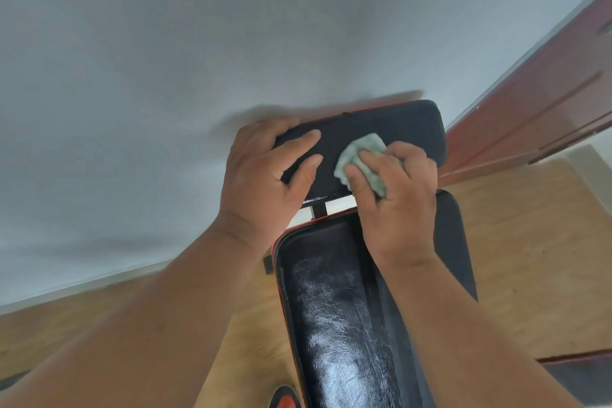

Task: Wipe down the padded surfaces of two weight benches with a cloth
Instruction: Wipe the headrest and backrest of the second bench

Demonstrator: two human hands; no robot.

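Note:
A black padded weight bench with red edging runs away from me. Its long glossy pad (334, 318) lies nearest, and a shorter raised pad (390, 129) stands at the far end by the wall. My right hand (394, 195) presses a crumpled green and white cloth (359, 156) onto the short pad. My left hand (265, 172) grips that pad's left edge, fingers spread over its face. A narrow gap with a black bracket (319, 209) separates the two pads.
A pale wall (198, 43) rises just behind the bench. A reddish-brown wooden door (543, 103) stands at the right. Wooden floor (530, 242) lies on both sides. A red and black object (284, 399) sits by the bench at the bottom.

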